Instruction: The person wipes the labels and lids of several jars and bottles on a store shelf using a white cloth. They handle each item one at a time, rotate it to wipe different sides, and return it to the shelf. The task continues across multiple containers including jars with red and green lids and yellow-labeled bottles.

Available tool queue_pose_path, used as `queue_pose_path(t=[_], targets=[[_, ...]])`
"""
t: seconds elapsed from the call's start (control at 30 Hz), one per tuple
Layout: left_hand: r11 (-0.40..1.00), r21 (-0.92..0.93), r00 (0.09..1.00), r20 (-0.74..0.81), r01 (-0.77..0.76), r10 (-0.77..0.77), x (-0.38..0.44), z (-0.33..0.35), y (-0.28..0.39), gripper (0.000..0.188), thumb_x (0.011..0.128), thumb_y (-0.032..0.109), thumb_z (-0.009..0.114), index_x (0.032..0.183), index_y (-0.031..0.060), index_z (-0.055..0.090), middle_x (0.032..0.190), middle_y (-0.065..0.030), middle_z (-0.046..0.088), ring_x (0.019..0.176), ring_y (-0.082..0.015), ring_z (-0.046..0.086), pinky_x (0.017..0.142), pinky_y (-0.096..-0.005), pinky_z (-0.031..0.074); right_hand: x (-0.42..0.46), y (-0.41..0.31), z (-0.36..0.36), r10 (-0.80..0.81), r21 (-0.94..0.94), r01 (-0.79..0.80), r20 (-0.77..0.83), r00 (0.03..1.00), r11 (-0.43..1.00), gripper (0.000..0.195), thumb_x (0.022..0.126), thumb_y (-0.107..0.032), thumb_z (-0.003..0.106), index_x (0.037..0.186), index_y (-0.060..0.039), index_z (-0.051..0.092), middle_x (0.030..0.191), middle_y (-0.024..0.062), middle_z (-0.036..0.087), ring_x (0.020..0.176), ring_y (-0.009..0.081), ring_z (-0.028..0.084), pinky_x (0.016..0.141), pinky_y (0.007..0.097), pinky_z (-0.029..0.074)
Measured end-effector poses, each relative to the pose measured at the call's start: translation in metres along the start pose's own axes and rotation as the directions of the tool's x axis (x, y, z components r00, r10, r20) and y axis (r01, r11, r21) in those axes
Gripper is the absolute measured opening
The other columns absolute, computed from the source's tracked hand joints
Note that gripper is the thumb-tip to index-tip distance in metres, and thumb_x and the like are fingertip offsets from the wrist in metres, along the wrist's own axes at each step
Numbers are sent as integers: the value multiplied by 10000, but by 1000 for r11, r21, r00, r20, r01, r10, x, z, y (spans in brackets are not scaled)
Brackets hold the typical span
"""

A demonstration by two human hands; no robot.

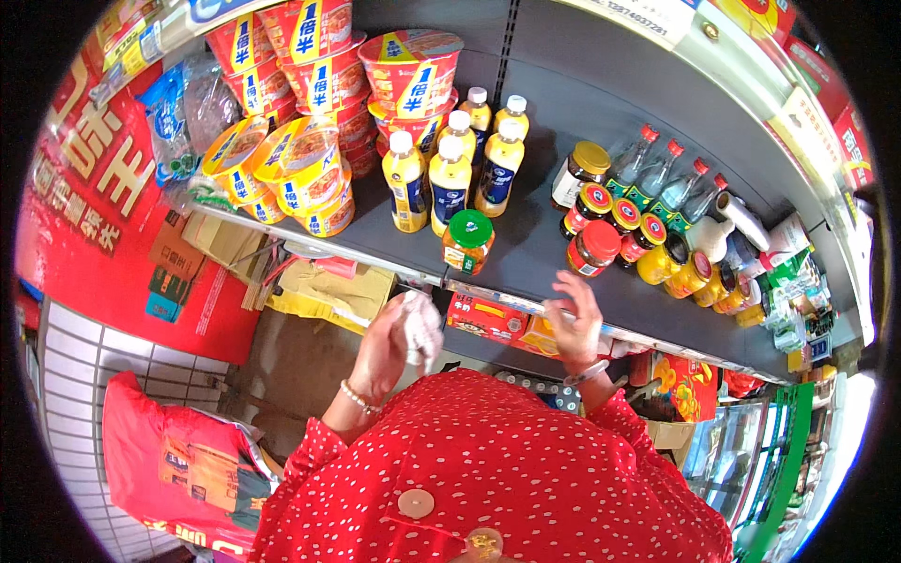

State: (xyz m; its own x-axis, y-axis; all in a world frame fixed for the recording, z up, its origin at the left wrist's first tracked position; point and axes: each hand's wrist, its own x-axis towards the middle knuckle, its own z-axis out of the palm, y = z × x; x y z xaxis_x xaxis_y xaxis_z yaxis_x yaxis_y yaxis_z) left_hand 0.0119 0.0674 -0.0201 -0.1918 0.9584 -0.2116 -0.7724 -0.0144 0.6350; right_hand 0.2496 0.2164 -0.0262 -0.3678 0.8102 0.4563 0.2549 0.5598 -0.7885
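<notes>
My left hand (379, 350), with a beaded bracelet at the wrist, grips a crumpled white cloth (422, 329) in front of the shelf's edge. My right hand (578, 322) is raised at the shelf front with its fingers apart and nothing in them. Just beyond its fingertips stands a red-lidded glass jar (593, 248), and no contact shows. A green-lidded jar (468, 243) is near the shelf's front edge, between the two hands. Behind it is a group of yellow drink bottles (450, 183) with white caps and dark blue labels.
Stacked instant noodle tubs (303, 165) fill the left of the grey shelf (524, 246). Red-capped glass bottles (665, 176) and several yellow jars (686, 274) crowd the right. Cartons (486, 318) sit below. A large red bag (176, 457) stands at lower left.
</notes>
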Motion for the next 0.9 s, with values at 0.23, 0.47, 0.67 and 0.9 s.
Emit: queue_pose_path(t=[0.23,0.47,0.67,0.9], targets=[[993,58,977,181,108,-116,32,55,-32,507,916,284,483,1347,84,306,1275,-17,436,1149,-140,430,988,-316,329,-6,-49,52,-173,28,177,401,899,984,685,730,-183,692,1313,-48,358,1361,202,341,1290,318,303,1037,387,279],[893,391,959,76,225,-274,14,32,-16,502,896,280,527,1325,92,346,1200,-41,518,1072,-157,512,860,-301,415,29,-14,40,363,451,-452,272,891,770,347,831,-12,536,1175,-27,498,987,53,607,862,115,571,763,248,472],[901,415,992,-63,124,-107,16,23,-25,318,877,219,555,1152,70,498,1034,-20,586,942,-115,553,789,-264,419,102,-40,68,-116,188,95,104,988,978,341,790,-35,598,1125,-51,539,1109,105,576,978,162,562,844,273,442],[877,466,992,-89,118,-86,14,11,-22,280,885,191,539,1132,61,516,1046,-34,590,968,-125,554,781,-257,428,102,-3,114,-38,-117,74,286,957,990,376,746,-188,640,1080,-63,520,1042,200,573,966,375,550,817,395,442]])
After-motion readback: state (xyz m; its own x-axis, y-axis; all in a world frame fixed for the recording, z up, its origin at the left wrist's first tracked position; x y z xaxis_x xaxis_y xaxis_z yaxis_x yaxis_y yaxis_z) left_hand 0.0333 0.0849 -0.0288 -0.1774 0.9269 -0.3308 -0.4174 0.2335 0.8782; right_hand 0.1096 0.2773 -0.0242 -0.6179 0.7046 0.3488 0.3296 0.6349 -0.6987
